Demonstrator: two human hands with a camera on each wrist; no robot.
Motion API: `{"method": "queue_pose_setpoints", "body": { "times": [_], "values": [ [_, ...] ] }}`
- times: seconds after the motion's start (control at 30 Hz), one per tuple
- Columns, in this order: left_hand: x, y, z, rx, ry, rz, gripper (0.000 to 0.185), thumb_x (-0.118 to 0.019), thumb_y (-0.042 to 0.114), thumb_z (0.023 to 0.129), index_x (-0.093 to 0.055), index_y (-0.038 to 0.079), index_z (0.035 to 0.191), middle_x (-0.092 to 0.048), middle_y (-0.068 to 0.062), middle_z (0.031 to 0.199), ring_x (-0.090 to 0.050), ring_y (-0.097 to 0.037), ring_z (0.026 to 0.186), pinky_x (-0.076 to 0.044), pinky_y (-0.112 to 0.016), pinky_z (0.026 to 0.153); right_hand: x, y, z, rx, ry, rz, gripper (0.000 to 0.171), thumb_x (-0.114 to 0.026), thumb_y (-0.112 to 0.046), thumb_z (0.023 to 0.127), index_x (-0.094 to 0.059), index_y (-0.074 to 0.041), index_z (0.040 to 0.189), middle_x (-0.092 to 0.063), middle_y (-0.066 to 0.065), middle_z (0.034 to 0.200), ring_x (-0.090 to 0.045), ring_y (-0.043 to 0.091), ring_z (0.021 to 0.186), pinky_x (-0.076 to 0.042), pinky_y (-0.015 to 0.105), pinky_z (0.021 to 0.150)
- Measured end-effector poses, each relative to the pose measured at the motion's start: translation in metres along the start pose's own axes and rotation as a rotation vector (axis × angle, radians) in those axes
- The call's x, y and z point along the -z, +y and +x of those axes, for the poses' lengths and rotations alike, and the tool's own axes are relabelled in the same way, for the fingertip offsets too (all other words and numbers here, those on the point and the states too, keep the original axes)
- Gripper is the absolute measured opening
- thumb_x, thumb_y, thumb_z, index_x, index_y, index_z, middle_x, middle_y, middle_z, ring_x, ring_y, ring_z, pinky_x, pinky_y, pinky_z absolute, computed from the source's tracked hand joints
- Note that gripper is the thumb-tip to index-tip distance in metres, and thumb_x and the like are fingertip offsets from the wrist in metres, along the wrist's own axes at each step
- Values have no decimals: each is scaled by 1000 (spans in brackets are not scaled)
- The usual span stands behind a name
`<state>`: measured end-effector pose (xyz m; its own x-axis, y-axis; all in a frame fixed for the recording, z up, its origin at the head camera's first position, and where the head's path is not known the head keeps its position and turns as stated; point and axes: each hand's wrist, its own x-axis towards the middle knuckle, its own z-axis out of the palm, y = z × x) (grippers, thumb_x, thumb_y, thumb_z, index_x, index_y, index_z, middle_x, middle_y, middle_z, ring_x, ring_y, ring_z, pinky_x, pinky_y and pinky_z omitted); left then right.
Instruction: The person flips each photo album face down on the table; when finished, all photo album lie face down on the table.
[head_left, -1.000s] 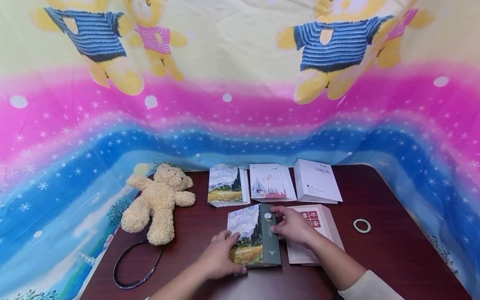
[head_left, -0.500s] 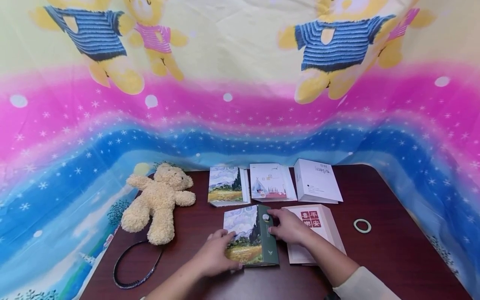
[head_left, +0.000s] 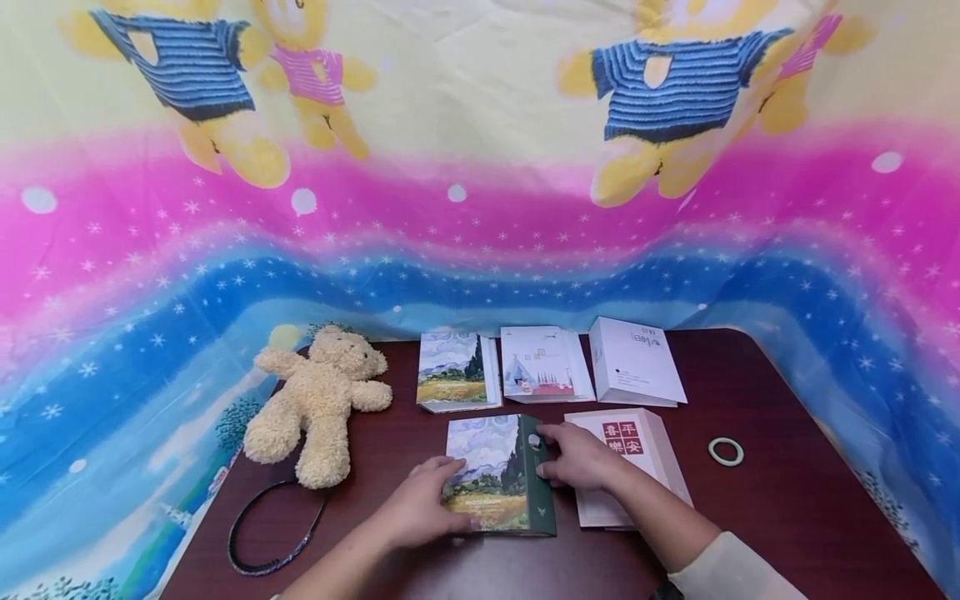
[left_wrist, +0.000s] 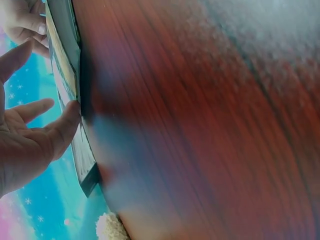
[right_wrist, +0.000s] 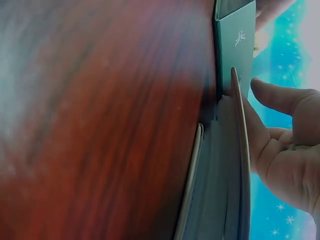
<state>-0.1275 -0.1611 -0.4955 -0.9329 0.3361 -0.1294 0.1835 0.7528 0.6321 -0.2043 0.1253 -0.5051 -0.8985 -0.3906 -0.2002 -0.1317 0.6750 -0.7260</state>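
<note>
A photo album [head_left: 487,475] with a painted landscape cover and a dark green spine lies on the table in the head view. My left hand [head_left: 423,508] is at its left side, thumb by the near left corner and fingers at the left edge. My right hand [head_left: 581,457] touches the green spine from the other side, fingers near its far end. In the left wrist view, extended fingers [left_wrist: 65,125] of the left hand meet the album's edge. The right wrist view shows the right thumb [right_wrist: 280,97] held straight beside the green spine [right_wrist: 236,45].
Right of the album lies a pale pink album [head_left: 592,508] with red characters, partly under the right forearm. Behind stand another landscape album [head_left: 450,371], a tent-print album [head_left: 536,367] and a white album [head_left: 637,362]. A teddy bear [head_left: 322,400], headband [head_left: 232,542] and pale ring [head_left: 725,452] lie around.
The landscape album has shifted slightly left and come flatter, its green spine showing narrower. Both hands have moved a little left with it. The other things stay put.
</note>
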Motion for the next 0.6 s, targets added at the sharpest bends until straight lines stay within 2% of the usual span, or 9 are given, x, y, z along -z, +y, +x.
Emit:
{"method": "queue_pose_setpoints", "body": {
  "times": [0.1, 0.27, 0.4, 0.5, 0.6],
  "values": [
    [2, -3, 1, -25, 16, -45, 86, -87, 43, 80, -55, 0, 147, -52, -23, 146, -56, -42, 126, -49, -58, 102, 0, 1, -1, 2, -9, 27, 70, -84, -12, 86, -54, 3, 147, -64, 18, 127, -64, 18, 90, -56, 30, 69],
    [7, -8, 5, -44, 81, -136, 72, -82, 34, 87, -57, 0, 145, -57, -16, 140, -64, -30, 109, -55, -42, 85, 1, -4, -2, 15, -33, 135, 70, -81, -13, 90, -50, 2, 150, -60, 22, 131, -68, 17, 81, -59, 33, 65],
    [11, -11, 10, -13, 144, -150, 65, -81, 31, 89, -59, 3, 144, -60, -13, 137, -64, -28, 109, -53, -44, 87, 3, -12, 0, 35, -25, 162, 70, -79, -14, 91, -48, -1, 152, -58, 24, 136, -70, 16, 78, -59, 34, 66],
    [16, -14, 14, 39, 190, -172, 60, -80, 29, 91, -61, 6, 143, -61, -11, 136, -64, -29, 112, -53, -48, 91, 4, -19, 3, 63, -6, 163, 69, -79, -15, 92, -48, -2, 152, -58, 24, 140, -70, 16, 78, -58, 34, 66],
    [22, -20, 17, 88, 234, -210, 57, -79, 30, 93, -61, 10, 143, -61, -10, 138, -63, -31, 118, -52, -51, 95, 5, -24, 7, 78, 23, 150, 67, -79, -17, 92, -51, -4, 151, -60, 20, 139, -68, 17, 86, -57, 35, 70]
  ]
}}
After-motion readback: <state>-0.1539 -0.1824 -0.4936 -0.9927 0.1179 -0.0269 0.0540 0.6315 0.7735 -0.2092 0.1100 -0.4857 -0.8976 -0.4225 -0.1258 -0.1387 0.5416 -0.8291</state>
